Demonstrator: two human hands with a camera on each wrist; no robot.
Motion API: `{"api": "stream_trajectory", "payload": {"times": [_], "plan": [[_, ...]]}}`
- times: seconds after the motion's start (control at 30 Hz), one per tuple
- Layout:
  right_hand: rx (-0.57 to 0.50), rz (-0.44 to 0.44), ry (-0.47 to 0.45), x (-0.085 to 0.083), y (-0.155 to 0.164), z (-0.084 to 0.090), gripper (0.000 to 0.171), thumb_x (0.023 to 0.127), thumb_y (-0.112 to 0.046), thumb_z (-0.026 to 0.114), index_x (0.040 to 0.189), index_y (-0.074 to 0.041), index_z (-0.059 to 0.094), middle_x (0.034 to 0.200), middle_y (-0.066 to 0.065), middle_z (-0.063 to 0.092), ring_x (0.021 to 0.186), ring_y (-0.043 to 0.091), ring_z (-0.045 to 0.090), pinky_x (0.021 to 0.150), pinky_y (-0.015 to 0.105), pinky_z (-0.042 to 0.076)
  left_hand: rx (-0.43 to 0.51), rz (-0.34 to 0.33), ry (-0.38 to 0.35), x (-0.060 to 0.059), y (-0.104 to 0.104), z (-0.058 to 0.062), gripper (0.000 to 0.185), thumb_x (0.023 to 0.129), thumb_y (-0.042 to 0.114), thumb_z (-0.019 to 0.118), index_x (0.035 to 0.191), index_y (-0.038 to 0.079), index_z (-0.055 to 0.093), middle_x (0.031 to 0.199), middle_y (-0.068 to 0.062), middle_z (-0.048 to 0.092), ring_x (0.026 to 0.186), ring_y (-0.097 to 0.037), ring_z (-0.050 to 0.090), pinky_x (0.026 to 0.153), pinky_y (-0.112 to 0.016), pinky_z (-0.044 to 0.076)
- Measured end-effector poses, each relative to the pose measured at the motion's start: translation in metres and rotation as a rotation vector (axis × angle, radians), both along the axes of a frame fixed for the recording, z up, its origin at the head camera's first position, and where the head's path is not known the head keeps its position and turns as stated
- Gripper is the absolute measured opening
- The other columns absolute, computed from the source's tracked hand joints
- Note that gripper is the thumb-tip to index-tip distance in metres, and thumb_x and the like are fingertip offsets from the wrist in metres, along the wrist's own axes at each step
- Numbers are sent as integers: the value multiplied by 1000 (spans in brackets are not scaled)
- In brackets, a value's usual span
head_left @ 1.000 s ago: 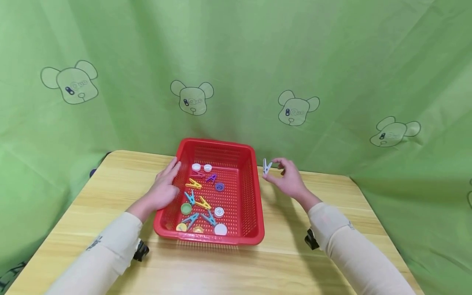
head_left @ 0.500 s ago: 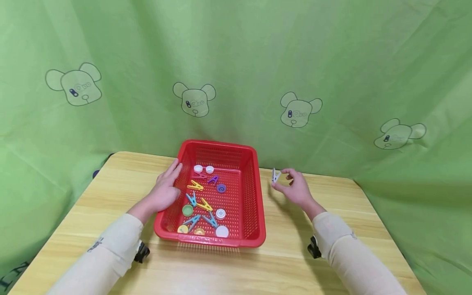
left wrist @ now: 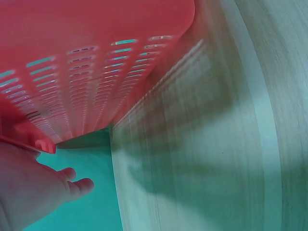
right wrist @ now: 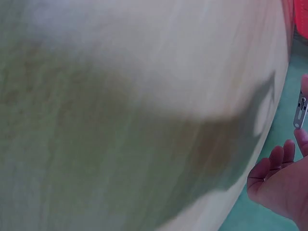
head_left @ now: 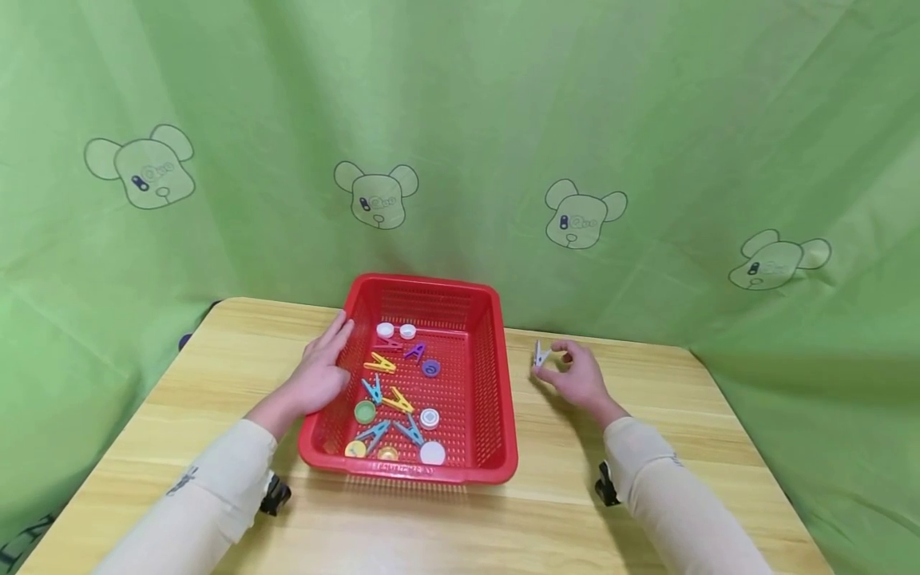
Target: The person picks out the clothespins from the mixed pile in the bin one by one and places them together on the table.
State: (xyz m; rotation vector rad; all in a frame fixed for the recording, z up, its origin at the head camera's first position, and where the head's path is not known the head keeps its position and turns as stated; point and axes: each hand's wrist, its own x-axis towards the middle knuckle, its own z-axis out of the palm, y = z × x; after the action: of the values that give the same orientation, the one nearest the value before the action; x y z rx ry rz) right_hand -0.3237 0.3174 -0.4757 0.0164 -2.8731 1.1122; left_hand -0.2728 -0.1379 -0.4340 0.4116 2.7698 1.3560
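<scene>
My right hand (head_left: 578,379) pinches a white peg (head_left: 539,354) low over the table (head_left: 647,447), at 3 o'clock of the red basket (head_left: 496,415). My left hand (head_left: 319,375) rests flat-fingered on the basket's 9 o'clock rim. The right wrist view is blurred and cuts off all but a sliver of the peg (right wrist: 300,111).

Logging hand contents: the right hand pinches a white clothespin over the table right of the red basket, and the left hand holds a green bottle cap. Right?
Not quite. The left hand holds no cap; it rests on the red basket's left rim, as the head view shows. The rest is right.
</scene>
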Motion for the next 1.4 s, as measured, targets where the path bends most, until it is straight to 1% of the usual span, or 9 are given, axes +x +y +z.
{"api": "stream_trajectory", "payload": {"times": [0.3, 0.4, 0.6, 0.77, 0.87, 0.97, 1.1, 1.2, 1.4], "plan": [[39, -18, -9, -5, 2, -14, 63, 82, -32, 82, 129, 2, 54, 125, 28, 56, 116, 42, 52, 99, 55, 42, -5, -2, 1, -2, 2, -1, 89, 79, -3, 55, 159, 3, 17, 168, -5, 0, 146, -43, 5, 113, -65, 15], [69, -29, -20, -7, 0, -17, 64, 82, -34, 81, 127, 1, 55, 122, 28, 55, 113, 41, 52, 98, 54, 43, -13, 2, -2, -3, 1, -2, 89, 79, -3, 55, 159, 3, 17, 168, -5, 0, 146, -43, 5, 112, -65, 16], [111, -61, -15, -4, -2, -17, 63, 81, -39, 81, 123, 2, 57, 117, 26, 55, 108, 39, 51, 95, 54, 43, -11, 4, -18, -3, 2, 1, 91, 79, -3, 55, 160, 5, 16, 168, -1, -3, 147, -41, 4, 112, -65, 17], [126, -74, -23, -2, -1, -17, 67, 81, -42, 81, 126, 1, 56, 118, 26, 52, 109, 39, 50, 96, 54, 42, -20, -3, 0, -4, 3, 1, 89, 78, -3, 54, 159, 3, 17, 167, -3, -2, 146, -43, 6, 112, -65, 16], [131, -29, 2, -3, 0, -17, 70, 81, -40, 82, 132, -1, 55, 121, 27, 51, 112, 39, 47, 98, 55, 40, -30, 1, 3, -3, 2, 0, 89, 79, -3, 54, 159, 3, 17, 167, -4, -1, 146, -43, 6, 112, -65, 16], [151, 58, 35, -9, 1, -11, 70, 81, -36, 82, 138, -5, 54, 125, 28, 51, 114, 40, 44, 97, 59, 38, -33, 10, -3, -2, 0, 0, 88, 80, -3, 54, 159, 3, 17, 168, -4, -1, 147, -43, 5, 112, -65, 17], [202, 146, 12, -18, 3, -5, 69, 82, -32, 81, 142, -11, 55, 124, 30, 47, 115, 43, 40, 93, 62, 37, -35, 16, -11, -1, -1, 0, 87, 81, -2, 54, 159, 4, 16, 168, -4, -1, 147, -42, 4, 112, -66, 18], [238, 166, -22, -20, 6, -6, 65, 82, -33, 80, 140, -14, 58, 123, 30, 44, 115, 44, 38, 93, 63, 36, -36, 13, -5, -2, 1, 0, 88, 80, -2, 54, 159, 4, 16, 168, -4, -1, 147, -43, 5, 111, -66, 17], [255, 149, -25, -19, 11, -7, 59, 83, -35, 78, 135, -12, 61, 122, 28, 46, 115, 45, 40, 93, 62, 36, -32, 17, -4, -4, 3, -3, 90, 79, -1, 56, 160, 5, 17, 167, 0, -2, 147, -41, 4, 112, -65, 15]]}}
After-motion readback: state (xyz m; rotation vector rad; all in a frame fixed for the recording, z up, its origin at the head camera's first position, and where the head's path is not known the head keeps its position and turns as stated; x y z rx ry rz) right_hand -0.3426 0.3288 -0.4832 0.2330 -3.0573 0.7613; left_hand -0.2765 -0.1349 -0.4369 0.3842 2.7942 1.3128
